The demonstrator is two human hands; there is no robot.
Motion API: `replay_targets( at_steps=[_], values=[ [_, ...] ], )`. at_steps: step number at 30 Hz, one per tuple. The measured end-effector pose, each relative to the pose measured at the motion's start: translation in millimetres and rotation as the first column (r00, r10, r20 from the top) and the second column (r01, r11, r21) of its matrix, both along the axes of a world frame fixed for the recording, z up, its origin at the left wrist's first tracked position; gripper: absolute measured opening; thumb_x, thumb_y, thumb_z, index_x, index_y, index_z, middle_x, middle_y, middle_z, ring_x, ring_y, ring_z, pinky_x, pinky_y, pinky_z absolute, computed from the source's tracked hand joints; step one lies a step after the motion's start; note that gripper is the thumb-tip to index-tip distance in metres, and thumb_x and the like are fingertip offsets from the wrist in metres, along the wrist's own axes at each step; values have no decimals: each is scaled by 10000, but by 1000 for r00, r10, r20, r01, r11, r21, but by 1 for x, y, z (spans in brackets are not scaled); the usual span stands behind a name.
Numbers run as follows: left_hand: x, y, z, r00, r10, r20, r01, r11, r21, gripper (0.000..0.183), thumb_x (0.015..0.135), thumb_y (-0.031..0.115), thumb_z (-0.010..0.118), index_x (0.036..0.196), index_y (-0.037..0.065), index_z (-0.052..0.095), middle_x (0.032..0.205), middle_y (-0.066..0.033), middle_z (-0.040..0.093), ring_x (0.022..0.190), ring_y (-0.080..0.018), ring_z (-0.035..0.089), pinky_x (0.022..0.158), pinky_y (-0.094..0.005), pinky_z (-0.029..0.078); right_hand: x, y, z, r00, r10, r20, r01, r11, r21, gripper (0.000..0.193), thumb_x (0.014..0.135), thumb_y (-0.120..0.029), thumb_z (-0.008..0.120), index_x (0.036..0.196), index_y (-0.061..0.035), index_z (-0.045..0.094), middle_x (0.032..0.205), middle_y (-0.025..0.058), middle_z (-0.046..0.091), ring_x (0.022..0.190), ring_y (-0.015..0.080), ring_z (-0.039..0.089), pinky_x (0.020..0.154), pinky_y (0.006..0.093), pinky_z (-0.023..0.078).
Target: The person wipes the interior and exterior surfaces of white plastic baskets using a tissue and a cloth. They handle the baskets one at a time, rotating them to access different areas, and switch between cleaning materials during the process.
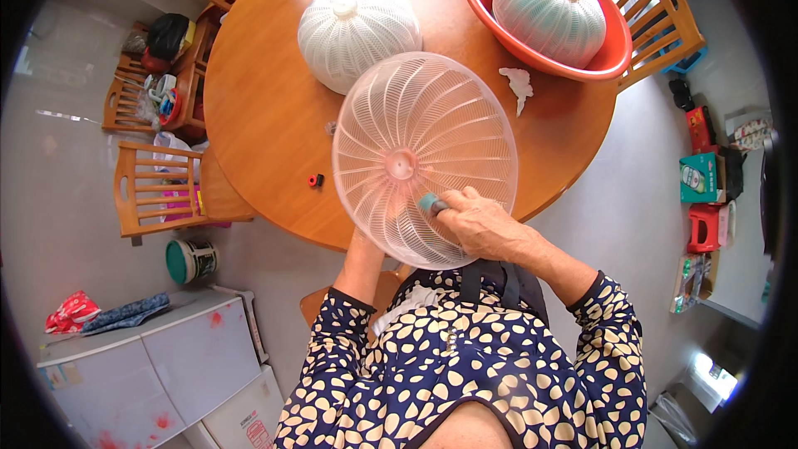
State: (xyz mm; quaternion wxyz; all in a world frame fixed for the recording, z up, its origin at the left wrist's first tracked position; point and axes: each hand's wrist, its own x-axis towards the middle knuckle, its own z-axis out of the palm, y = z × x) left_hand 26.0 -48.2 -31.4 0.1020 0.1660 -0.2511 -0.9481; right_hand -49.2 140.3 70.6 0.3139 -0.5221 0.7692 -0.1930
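Note:
A translucent pink mesh food cover is tilted before me at the table's near edge, with its hollow inner side facing me. Behind it, my left hand holds it from the outer side near the centre; its fingers show only faintly through the mesh. My right hand is inside the cover, its fingers closed round a small teal-ended thing with a dark band. That thing's tip is close to or against the mesh; its exact kind is unclear.
On the round wooden table stand a white mesh food cover and a red basin holding another cover. Crumpled white tissue and a small red-and-black object lie nearby. Wooden chairs surround the table.

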Motion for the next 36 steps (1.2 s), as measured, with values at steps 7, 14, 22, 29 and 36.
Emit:
replay_targets(
  at_steps=[7,14,22,29,36],
  values=[
    [-11,0,2,998,-60,35,63,990,-124,426,954,220,557,1313,32,426,1238,-156,518,1146,-275,527,981,-447,493,19,9,-5,981,188,-49,-191,885,-424,382,781,-227,642,1082,-6,560,1007,164,541,907,311,542,791,407,464],
    [-8,-22,-5,988,-20,150,15,999,34,725,929,605,407,1414,80,286,1363,-175,399,1259,-308,433,992,-556,427,41,-10,-31,942,-222,-251,71,865,-497,195,763,-87,568,938,0,571,833,110,524,777,263,558,639,350,498],
    [15,39,58,956,188,227,21,725,-689,840,852,61,558,1512,113,41,1486,-244,190,1339,-277,314,1064,-363,340,32,-25,-58,991,-131,8,111,798,-592,164,791,-93,550,917,11,561,858,153,528,822,318,547,728,417,486],
    [34,32,40,916,231,329,-19,842,-539,727,802,35,395,1492,116,181,1425,-239,293,1287,-383,388,943,-472,497,-7,2,-86,976,32,214,8,983,-184,257,844,-81,491,1076,-38,592,1047,215,556,1021,386,530,902,455,434],
    [42,37,30,912,305,275,-100,814,-572,679,779,3,349,1447,-40,229,1474,-168,268,1366,-321,298,1094,-474,329,-41,15,-78,624,-264,-736,166,964,-205,355,765,-111,570,1067,74,601,1125,197,517,1011,312,534,807,379,499]
  ],
)
